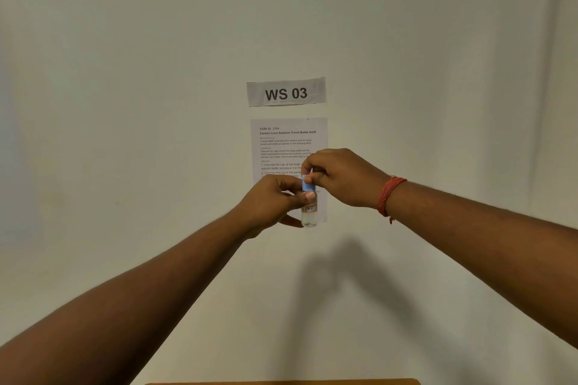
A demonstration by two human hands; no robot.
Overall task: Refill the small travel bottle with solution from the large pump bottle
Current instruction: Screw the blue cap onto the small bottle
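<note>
I hold a small clear travel bottle (309, 216) upright in the air in front of the wall. My left hand (275, 200) grips its body from the left, thumb across the front. Its blue cap (307, 185) sits on top, and my right hand (341, 176) pinches that cap from above and the right. Clear liquid shows in the bottle's lower part, under a small orange label. The large pump bottle is not in view.
A white wall fills the view, with a "WS 03" sign (286, 92) and a printed task sheet (287, 147) behind my hands. A thin strip of brown table edge (281, 381) shows at the bottom. A red thread band (389, 195) circles my right wrist.
</note>
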